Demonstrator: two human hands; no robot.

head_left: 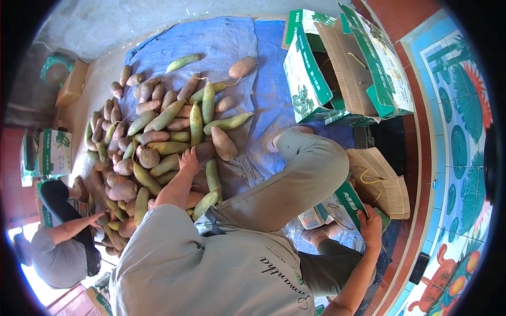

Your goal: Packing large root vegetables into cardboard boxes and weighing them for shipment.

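Observation:
My left hand [190, 161] reaches down into the pile with its fingers spread, against a dark reddish radish [205, 152]; whether it grips anything does not show. Long green radishes [196, 124] and rounder reddish ones [224, 144] lie heaped around it. Off to my right, my right hand [370, 227] is closed over the edge of a green-and-white carton [349, 199] beside my leg. That carton's brown flap [377, 181] stands folded out, with a yellow cord handle. What lies inside is mostly hidden.
A blue tarp [221, 39] is spread beneath the radishes. More open cartons [311, 84] stand at the far right, near a painted tile wall [448, 121]. A co-worker [60, 247] sits at the left, one hand at the pile, near another carton [57, 152].

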